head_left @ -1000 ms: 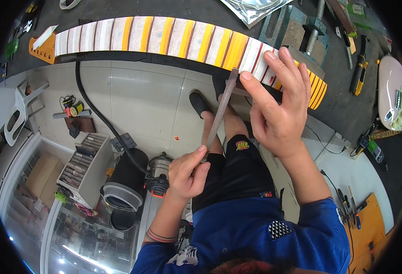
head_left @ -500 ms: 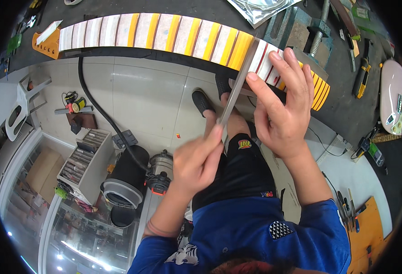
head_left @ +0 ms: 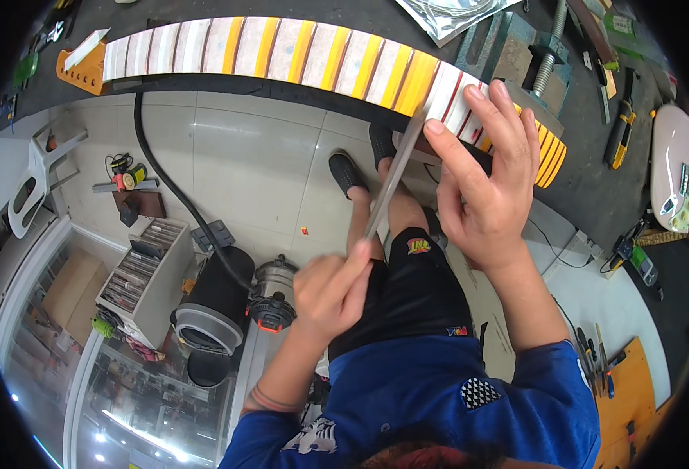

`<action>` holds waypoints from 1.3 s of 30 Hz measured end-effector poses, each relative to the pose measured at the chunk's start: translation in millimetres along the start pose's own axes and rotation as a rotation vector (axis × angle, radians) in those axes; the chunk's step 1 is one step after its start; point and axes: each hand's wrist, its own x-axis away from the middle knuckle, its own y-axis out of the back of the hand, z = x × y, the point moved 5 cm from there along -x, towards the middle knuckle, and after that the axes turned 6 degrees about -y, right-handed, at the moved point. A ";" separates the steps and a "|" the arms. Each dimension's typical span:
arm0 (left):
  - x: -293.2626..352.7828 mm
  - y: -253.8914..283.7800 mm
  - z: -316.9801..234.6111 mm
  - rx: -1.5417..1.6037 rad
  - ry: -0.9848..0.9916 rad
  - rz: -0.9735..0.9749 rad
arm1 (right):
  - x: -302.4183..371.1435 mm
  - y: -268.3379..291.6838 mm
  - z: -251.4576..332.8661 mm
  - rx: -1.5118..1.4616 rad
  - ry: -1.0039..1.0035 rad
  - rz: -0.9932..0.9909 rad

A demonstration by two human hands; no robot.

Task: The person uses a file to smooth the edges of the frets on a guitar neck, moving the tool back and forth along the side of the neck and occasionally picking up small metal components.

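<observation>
A guitar neck [head_left: 280,51] lies across the bench with white and yellow tape strips between its frets. Its wooden headstock [head_left: 81,76] is at the left end. My left hand [head_left: 331,294] is closed around the near end of a long, thin metal file [head_left: 392,184]. The file slants up to the neck's near edge, its tip by the border of yellow and white tape. Fingers apart, my right hand [head_left: 488,181] rests on the taped neck just right of the file, its index fingertip close to the file's tip.
Behind the neck's right part is a bench vise [head_left: 509,59]. A yellow-and-black utility knife [head_left: 620,133] and a pale pink case [head_left: 673,168] lie farther right. Below the bench stand a black bin [head_left: 218,301], a shop vacuum [head_left: 272,293] and a white plastic chair [head_left: 35,184]; a black hose [head_left: 157,168] runs down.
My left hand has drawn the file back toward me and slightly left. Its tip, which lay across the neck, is now at the near edge. My right hand has stayed nearly still.
</observation>
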 end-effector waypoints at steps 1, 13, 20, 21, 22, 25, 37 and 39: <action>17.7 4.2 -0.1 0.029 0.024 -0.016 | -0.4 0.3 0.0 0.004 -0.004 0.004; 6.0 6.9 -14.0 -0.075 -0.045 -0.109 | -0.2 0.9 -0.2 -0.030 -0.019 0.007; 1.7 4.5 -17.9 -0.131 0.002 -0.067 | 0.1 1.8 -1.1 -0.028 -0.024 0.029; -1.5 5.0 -19.9 -0.132 0.001 -0.065 | -0.4 2.6 -1.0 -0.029 -0.025 0.030; -5.0 5.4 -22.8 -0.130 0.004 -0.050 | -0.3 3.3 -0.5 -0.031 -0.025 0.034; -38.8 2.0 -29.4 -0.151 0.027 -0.032 | -1.3 2.4 -0.1 -0.027 -0.042 0.056; -27.0 5.9 -34.2 -0.143 0.042 -0.017 | -3.0 3.8 -0.3 -0.013 -0.072 0.036; -36.5 7.7 -37.1 -0.136 0.071 -0.017 | -1.9 1.5 1.8 -0.051 -0.071 0.049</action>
